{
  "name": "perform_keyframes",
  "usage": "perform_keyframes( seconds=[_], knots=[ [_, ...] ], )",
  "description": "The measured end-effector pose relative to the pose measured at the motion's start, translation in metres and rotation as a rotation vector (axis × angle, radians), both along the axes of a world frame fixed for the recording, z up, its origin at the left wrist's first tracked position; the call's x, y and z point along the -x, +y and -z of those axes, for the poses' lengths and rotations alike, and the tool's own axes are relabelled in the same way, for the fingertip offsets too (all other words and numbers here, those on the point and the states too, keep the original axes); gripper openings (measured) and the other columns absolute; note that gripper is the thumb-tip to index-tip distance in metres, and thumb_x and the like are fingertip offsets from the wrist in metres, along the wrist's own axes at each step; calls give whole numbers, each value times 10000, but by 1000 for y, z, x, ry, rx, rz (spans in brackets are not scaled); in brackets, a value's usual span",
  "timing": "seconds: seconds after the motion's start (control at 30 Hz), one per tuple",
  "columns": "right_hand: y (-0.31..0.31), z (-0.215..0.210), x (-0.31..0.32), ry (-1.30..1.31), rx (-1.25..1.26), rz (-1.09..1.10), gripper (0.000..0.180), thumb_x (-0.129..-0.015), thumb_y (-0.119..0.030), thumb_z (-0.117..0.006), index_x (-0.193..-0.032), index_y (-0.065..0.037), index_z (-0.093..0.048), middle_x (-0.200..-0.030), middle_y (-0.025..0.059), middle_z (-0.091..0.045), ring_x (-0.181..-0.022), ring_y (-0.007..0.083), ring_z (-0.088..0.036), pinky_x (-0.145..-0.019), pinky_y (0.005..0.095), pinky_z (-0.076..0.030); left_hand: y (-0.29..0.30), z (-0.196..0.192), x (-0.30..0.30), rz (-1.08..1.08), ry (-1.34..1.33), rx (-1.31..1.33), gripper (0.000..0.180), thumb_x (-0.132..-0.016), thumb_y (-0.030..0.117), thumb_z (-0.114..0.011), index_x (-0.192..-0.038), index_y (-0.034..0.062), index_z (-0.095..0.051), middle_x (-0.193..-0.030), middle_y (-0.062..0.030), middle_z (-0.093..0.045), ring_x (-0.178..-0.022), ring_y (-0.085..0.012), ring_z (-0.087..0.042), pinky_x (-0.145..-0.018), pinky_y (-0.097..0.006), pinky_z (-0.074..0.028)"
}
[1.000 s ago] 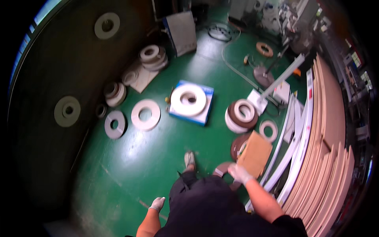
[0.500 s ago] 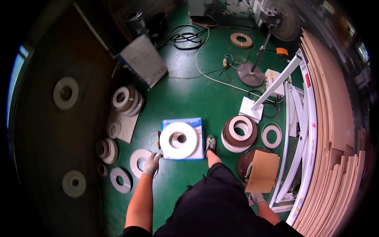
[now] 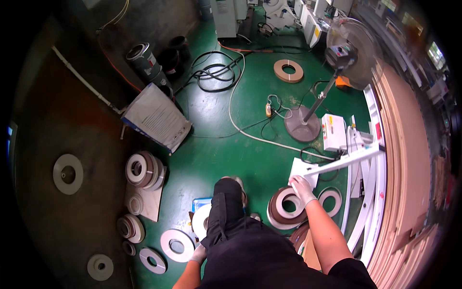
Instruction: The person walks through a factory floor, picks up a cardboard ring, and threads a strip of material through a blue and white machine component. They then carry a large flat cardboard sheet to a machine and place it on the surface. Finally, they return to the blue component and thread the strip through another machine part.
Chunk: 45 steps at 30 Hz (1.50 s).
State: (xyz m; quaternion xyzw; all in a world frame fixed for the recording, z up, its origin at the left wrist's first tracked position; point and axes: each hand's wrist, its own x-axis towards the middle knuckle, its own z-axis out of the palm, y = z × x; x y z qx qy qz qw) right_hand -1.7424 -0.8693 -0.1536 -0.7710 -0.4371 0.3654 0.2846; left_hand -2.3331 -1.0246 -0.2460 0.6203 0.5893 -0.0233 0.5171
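A white ring-shaped coil (image 3: 301, 208) lies on top of a wider dark brown ring-shaped coil (image 3: 281, 217) in a stack on the glossy green floor (image 3: 216, 144), right of the person's legs. The right hand (image 3: 302, 190), in a pale glove, overlaps the upper right rim of that stack; whether it grasps anything or only touches the rim, I cannot tell. Just beyond the fingers is a flat white square base plate (image 3: 299, 166), with a long white metal beam (image 3: 351, 159) running right from it. A thin white ring (image 3: 339, 200) lies just right of the stack, and a brown cardboard piece (image 3: 312, 255) is partly hidden behind the right forearm.

The left hand (image 3: 198, 254), also gloved, is beside the black-clothed thigh; its fingers are mostly hidden, so I cannot tell its grip. Near it lies a flat white ring (image 3: 166, 243), with a smaller grey-white ring (image 3: 160, 266) at its lower left. Above the left hand, a thick white reel (image 3: 198, 224) rests on a blue-and-white box (image 3: 201, 202), both partly covered by the leg.

Farther off stand a grey pedestal fan (image 3: 302, 124) and, at the right, long pinkish-brown boards (image 3: 404, 159).
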Motion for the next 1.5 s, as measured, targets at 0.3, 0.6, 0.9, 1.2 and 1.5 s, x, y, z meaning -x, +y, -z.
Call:
perform_keyframes(
  seconds=[0.3,0.6,0.9,1.2,1.5],
  knots=[
    [138,87,-21,-448,269,-518,295,-1037,-281,-504,-1028,-95,-733,-1123,152,-744,-1020,360,-715,-859,466,-589,348,90,-17,535,407,254,508,-1057,417,-400,-1210,36,-699,-1278,-258,-683,-1269,-443,-603,-1045,-524,-493],
    [226,150,-124,102,210,325,212,-1044,-237,-566,-921,-77,-631,-730,33,-622,-601,170,-587,-515,348,-461,927,-51,-182,-110,29,-288,472,-1025,386,-551,-1248,-12,-673,-1236,-261,-693,-1206,-391,-642,-1049,-432,-488],
    [589,141,-145,-242,288,-405,316,-1043,-231,-494,-1081,-55,-754,-1112,169,-738,-1100,336,-682,-989,456,-535,1166,-68,-332,90,-131,-125,531,-1019,418,-573,-1316,-17,-630,-1291,-263,-669,-1261,-394,-613,-1085,-428,-467],
    [1020,37,-321,56,193,234,266,-977,-226,-624,-1163,-58,-712,-1168,132,-717,-1129,281,-665,-999,357,-500,1266,4,-274,-241,217,297,424,-1023,314,-550,-1252,-17,-685,-1154,-234,-738,-1115,-349,-699,-968,-436,-506],
    [1156,102,-510,-269,337,125,368,-990,-333,-558,-1090,-28,-737,-1173,204,-720,-1131,375,-666,-1004,426,-509,1600,25,-506,43,189,231,551,-1007,432,-560,-1267,-42,-666,-1295,-268,-676,-1272,-404,-614,-1087,-443,-465]
  ],
)
